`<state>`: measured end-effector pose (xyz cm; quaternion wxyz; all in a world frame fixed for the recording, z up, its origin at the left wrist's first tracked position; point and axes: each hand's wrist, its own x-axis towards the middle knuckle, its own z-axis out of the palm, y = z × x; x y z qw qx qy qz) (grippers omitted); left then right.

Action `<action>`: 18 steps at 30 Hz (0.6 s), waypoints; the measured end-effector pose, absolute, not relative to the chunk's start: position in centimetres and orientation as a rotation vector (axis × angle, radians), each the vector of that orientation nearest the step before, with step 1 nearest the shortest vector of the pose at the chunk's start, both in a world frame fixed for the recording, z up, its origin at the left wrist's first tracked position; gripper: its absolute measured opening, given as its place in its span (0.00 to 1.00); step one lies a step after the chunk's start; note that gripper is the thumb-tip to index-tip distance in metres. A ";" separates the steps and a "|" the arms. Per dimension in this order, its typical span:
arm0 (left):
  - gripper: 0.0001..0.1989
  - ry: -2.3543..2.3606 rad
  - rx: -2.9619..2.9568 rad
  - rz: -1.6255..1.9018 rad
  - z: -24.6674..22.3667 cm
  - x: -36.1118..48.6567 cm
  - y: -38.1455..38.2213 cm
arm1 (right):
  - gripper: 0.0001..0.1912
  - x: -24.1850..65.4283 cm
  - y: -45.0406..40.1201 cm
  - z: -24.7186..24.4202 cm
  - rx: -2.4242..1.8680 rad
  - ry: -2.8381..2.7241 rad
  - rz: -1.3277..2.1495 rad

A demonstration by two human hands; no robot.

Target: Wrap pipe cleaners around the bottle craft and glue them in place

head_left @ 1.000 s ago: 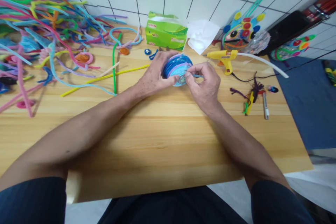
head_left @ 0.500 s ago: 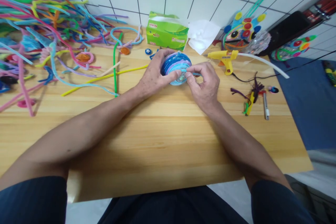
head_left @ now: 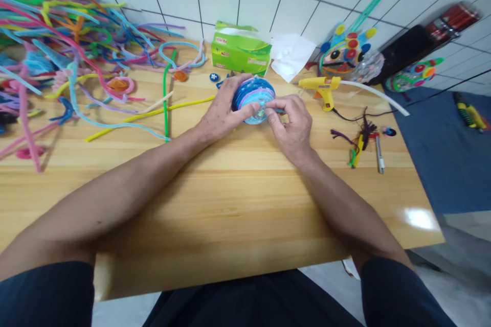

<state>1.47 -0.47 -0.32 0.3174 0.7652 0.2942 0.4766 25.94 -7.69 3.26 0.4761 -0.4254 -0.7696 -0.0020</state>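
Note:
A rounded form wrapped in rows of dark blue, purple and light blue pipe cleaner (head_left: 256, 91) rests on the table, its light blue end facing me. My left hand (head_left: 229, 107) is wrapped round its left side, with the thumb pressed across the front. At that light blue end, my right hand (head_left: 292, 125) pinches a light blue pipe cleaner (head_left: 281, 111); a short bit of it shows by the fingers. What lies directly between the fingertips is mostly hidden. Behind the left hand is a small dark blue button-like piece (head_left: 214, 77) with a white pattern.
Many coloured pipe cleaners (head_left: 88, 36) are heaped at the left. A green tissue pack (head_left: 241, 53) stands behind my hands. To the right are a yellow glue gun (head_left: 324, 89) with its cord, a pen-like cutter (head_left: 379, 156), and a decorated figure (head_left: 341, 56) by a dark bottle (head_left: 402, 51).
The view has shifted slightly, so things on the table appear a little further left. Both hands keep nearly the same hold on the wrapped form; the right fingers have shifted only slightly.

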 end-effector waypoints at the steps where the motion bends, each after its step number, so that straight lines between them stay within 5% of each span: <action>1: 0.48 0.778 2.020 1.244 -0.2 1.4 -0.5 | 0.08 25.9 -7.7 3.3 -1.039 -1.878 -0.005; 10: 0.48 0.740 2.032 1.222 -0.4 1.2 -0.1 | 0.07 25.5 -8.0 3.5 -1.040 -1.816 0.055; 18: 0.49 0.753 2.018 1.187 -0.6 1.2 0.3 | 0.18 31.8 -4.2 4.3 -1.388 -1.233 0.307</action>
